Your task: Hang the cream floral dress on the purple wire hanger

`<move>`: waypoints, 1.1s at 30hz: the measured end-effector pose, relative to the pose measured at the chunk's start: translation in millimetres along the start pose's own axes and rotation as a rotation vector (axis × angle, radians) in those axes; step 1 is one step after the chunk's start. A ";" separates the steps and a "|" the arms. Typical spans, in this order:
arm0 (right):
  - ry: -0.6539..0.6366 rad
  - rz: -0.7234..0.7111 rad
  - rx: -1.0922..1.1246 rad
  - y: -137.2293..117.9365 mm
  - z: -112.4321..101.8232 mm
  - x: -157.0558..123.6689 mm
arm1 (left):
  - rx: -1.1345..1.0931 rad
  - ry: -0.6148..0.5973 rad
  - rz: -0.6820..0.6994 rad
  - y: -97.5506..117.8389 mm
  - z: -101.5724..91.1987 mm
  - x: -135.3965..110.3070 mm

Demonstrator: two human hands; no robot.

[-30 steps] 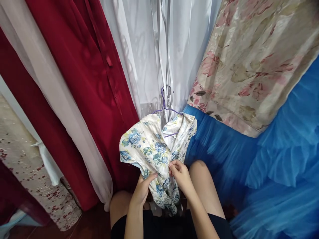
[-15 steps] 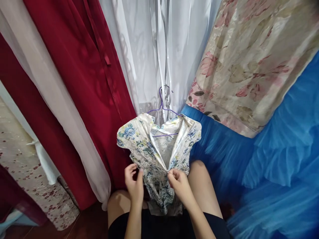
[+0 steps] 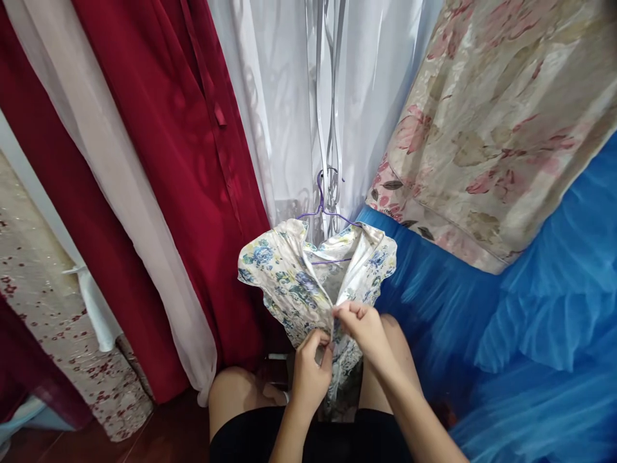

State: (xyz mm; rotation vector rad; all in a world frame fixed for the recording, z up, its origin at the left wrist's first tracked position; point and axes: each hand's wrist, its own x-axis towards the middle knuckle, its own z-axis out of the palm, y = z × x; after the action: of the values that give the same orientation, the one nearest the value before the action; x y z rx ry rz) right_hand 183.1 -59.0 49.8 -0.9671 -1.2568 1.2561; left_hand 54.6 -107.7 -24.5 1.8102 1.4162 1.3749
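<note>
A white dress (image 3: 284, 276) with blue and yellow flowers hangs in front of me on a purple wire hanger (image 3: 322, 207). Its front gapes in a V at the neck and narrows to a zipper. At the bottom of the V, my right hand (image 3: 361, 326) pinches the zipper pull, which the fingertips mostly cover. Just below, my left hand (image 3: 314, 366) grips the dress fabric along the zipper line between thumb and fingers. The lower part of the dress falls between my knees, partly hidden by my hands.
White cloth (image 3: 284, 128) with hanging ribbons (image 3: 320, 96) is behind the hanger. Long red cloth (image 3: 193, 225) and a pale pink panel (image 3: 159, 257) hang left. On the right hang a beige floral garment (image 3: 486, 148) and blue tulle (image 3: 525, 334).
My right hand has moved up with the zipper pull, and the V has become shorter. My left hand has come from the dress's left side to the zipper line and closed on the fabric.
</note>
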 end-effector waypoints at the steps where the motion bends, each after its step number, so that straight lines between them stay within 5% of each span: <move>1: -0.003 -0.005 0.004 -10.4 -1.7 11.5 | 0.055 -0.026 0.002 3.3 0.3 -1.6; 8: -0.085 -0.123 -0.042 -86.4 1.3 87.8 | 0.536 -0.382 0.076 38.1 -4.1 -1.5; 12: -0.092 -0.224 -0.082 -121.7 9.2 94.6 | 0.621 -0.574 0.169 41.8 -18.2 7.3; 15: -0.089 -0.245 -0.064 -127.1 12.1 88.6 | 0.459 -0.612 0.208 40.5 -30.5 20.8; 17: -0.087 -0.259 -0.050 -122.5 12.0 84.0 | 0.313 -0.486 0.236 46.6 -42.7 39.2; 22: -0.095 -0.297 -0.089 -111.6 7.1 74.3 | 0.164 0.145 0.326 94.1 -83.5 110.3; 25: -0.094 -0.320 -0.118 -112.9 3.5 68.6 | 0.256 0.140 0.450 121.5 -93.3 145.3; 29: -0.058 -0.401 -0.149 -104.3 2.0 66.1 | 0.356 0.126 0.624 138.1 -83.6 159.9; 33: -0.023 -0.410 -0.361 -69.9 2.6 67.3 | 0.171 0.434 0.633 132.6 -100.8 168.3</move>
State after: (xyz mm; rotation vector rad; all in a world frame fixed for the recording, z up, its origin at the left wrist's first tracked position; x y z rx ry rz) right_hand 182.5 -1.3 127.8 -0.8854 -1.6379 0.7371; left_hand 19.0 -24.8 194.5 2.2926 1.2235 2.1197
